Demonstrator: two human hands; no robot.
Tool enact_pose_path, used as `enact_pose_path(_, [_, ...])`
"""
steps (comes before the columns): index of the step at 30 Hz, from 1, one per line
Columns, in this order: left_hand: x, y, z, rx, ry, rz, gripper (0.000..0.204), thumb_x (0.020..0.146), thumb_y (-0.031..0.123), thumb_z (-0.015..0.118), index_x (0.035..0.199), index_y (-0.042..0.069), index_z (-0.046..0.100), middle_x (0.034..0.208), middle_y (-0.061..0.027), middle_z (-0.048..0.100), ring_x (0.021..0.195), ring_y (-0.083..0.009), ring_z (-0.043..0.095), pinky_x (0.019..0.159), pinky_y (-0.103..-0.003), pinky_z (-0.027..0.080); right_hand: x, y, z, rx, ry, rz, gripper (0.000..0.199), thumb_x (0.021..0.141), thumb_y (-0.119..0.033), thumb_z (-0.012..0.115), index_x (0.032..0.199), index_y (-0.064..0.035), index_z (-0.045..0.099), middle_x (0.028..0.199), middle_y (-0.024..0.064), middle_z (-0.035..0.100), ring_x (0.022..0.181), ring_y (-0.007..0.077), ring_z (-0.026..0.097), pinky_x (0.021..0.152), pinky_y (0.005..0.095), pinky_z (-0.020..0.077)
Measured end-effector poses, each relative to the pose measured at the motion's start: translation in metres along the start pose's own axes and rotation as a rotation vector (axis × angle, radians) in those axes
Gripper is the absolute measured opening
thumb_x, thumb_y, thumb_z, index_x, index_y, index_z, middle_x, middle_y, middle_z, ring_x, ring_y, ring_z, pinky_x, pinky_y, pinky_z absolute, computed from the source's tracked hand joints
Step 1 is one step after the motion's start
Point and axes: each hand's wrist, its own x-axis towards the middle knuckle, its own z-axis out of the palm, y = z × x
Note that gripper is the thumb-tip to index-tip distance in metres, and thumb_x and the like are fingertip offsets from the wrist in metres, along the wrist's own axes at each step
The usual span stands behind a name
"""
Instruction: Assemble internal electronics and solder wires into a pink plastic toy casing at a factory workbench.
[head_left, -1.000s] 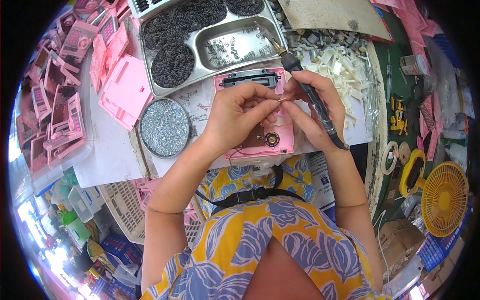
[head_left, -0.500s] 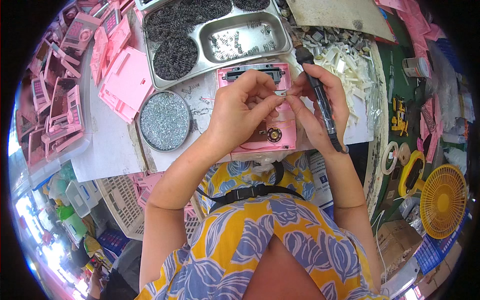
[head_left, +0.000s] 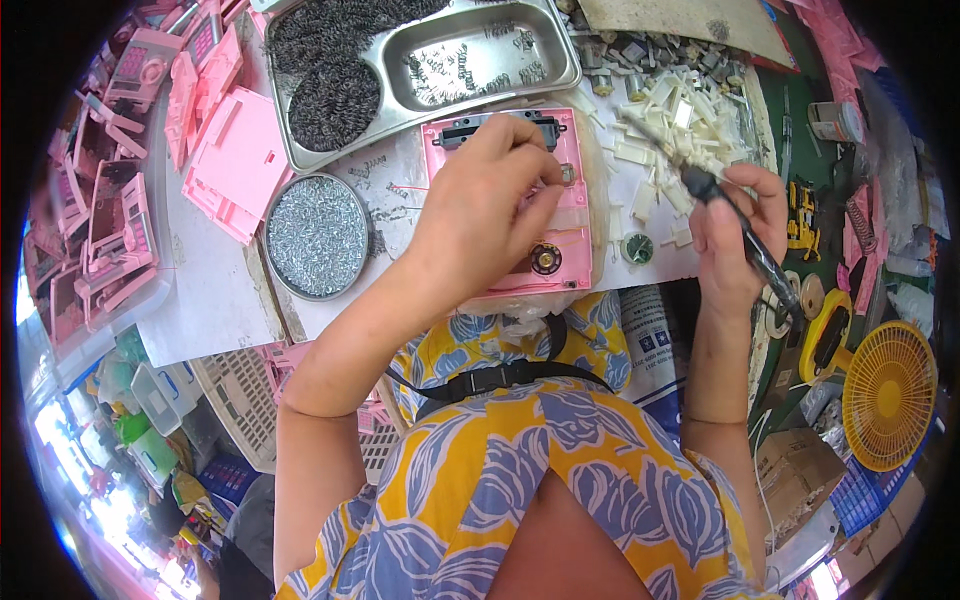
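Note:
My left hand (head_left: 488,205) rests over a pink plastic housing (head_left: 573,220), its fingers curled and pinched together. What they hold, if anything, is hidden. The housing carries a black strip (head_left: 462,131) along its far edge and a small round black part with a brass-coloured centre (head_left: 546,259) near its front. Thin red wires stick out to the left. Right of the housing, my right hand (head_left: 738,235) grips a black-handled soldering iron (head_left: 762,262). Its blurred metal tip points up and left, over a pile of white plastic parts (head_left: 680,110).
A metal tray (head_left: 395,115) of dark springs stands beyond the housing. On its left are a round dish of small silver pieces (head_left: 318,238) and flat pink panels (head_left: 235,165). A small green disc (head_left: 637,248) lies near the housing. Far right sits a yellow fan (head_left: 887,395).
My right hand has left the housing and swung right with the soldering iron, uncovering the green disc. My left hand has stayed over the housing. The view has shifted slightly.

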Motion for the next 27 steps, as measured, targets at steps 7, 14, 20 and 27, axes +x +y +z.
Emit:
enact_pose_path(7, [-0.003, -0.011, 0.022, 0.252, 0.127, 0.153, 0.013, 0.076, 0.009, 0.074, 0.086, 0.005, 0.066, 0.104, -0.0085, 0.058, 0.093, -0.0289, 0.053, 0.080, -0.041, 0.041, -0.033, -0.005, -0.010, -0.151, -0.124, 0.102, 0.024, 0.088, -0.003, 0.069, 0.109, 0.0045, 0.062, 0.084, 0.0020, 0.064, 0.069, 0.0027, 0.050, 0.063, 0.0190, 0.0389])
enact_pose_path(14, [-0.003, -0.013, 0.020, 0.275, 0.119, 0.165, 0.013, 0.076, 0.010, 0.074, 0.085, 0.007, 0.065, 0.105, -0.0064, 0.058, 0.092, -0.0274, 0.052, 0.080, -0.041, 0.038, -0.029, 0.001, -0.007, -0.221, -0.183, 0.061, 0.022, 0.087, -0.005, 0.070, 0.106, 0.0034, 0.064, 0.077, -0.0006, 0.060, 0.065, 0.0026, 0.046, 0.061, 0.0190, 0.0359])
enact_pose_path(20, [-0.004, -0.010, 0.019, 0.279, 0.091, 0.129, 0.015, 0.076, 0.011, 0.076, 0.088, 0.006, 0.068, 0.105, -0.0080, 0.057, 0.097, -0.0279, 0.054, 0.087, -0.040, 0.039, -0.027, 0.005, -0.006, -0.242, -0.187, 0.056, 0.022, 0.087, -0.005, 0.070, 0.106, 0.0034, 0.063, 0.078, 0.0011, 0.063, 0.066, 0.0031, 0.050, 0.062, 0.0193, 0.0391])
enact_pose_path(27, [-0.004, -0.012, 0.021, 0.292, 0.118, 0.143, 0.015, 0.076, 0.011, 0.076, 0.088, 0.007, 0.068, 0.105, -0.0071, 0.057, 0.095, -0.0275, 0.053, 0.085, -0.040, 0.038, -0.027, 0.004, -0.002, -0.208, -0.174, 0.072, 0.023, 0.088, -0.005, 0.070, 0.107, 0.0041, 0.062, 0.084, 0.0050, 0.067, 0.069, 0.0039, 0.054, 0.065, 0.0193, 0.0426])
